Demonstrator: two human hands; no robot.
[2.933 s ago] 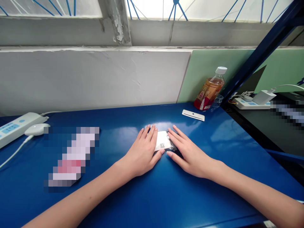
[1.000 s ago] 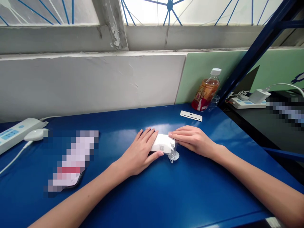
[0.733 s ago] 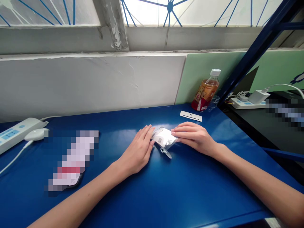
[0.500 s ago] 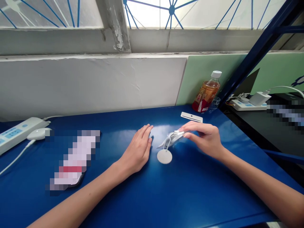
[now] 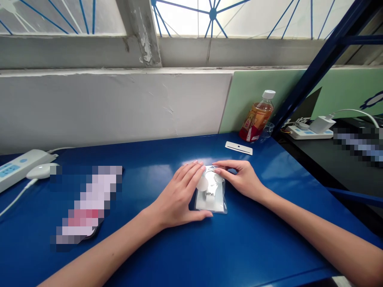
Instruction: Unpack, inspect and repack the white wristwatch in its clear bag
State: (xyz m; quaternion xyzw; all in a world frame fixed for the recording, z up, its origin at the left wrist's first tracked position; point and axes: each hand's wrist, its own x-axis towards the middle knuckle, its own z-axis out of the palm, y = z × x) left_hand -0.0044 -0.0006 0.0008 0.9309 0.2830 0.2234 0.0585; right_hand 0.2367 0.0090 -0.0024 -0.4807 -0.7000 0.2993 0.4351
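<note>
A clear plastic packet point(image 5: 220, 203) lies flat on the blue desk, with a white card and a shiny metallic piece inside it; the exact kind of item cannot be made out. A round white tag point(image 5: 202, 184) shows at its upper left. My right hand point(image 5: 243, 177) pinches the packet's top edge between thumb and fingers. At the left side, my left hand point(image 5: 182, 195) is spread, fingertips over the packet's upper left and thumb stretched below near the bottom edge. Its fingers are straight and grip nothing.
A blurred-out phone point(image 5: 86, 207) and a white power strip point(image 5: 25, 167) with a charger point(image 5: 42, 171) are on the left. Behind my right hand lie a small white card with a slot point(image 5: 238, 148) and a bottle of orange-brown drink point(image 5: 257, 119). A blue frame post point(image 5: 308, 79) slants at right.
The packet has come down from a raised, tilted position to lie flat. My left hand has moved right and spread onto its left side. My right hand has shifted left, still holding it.
</note>
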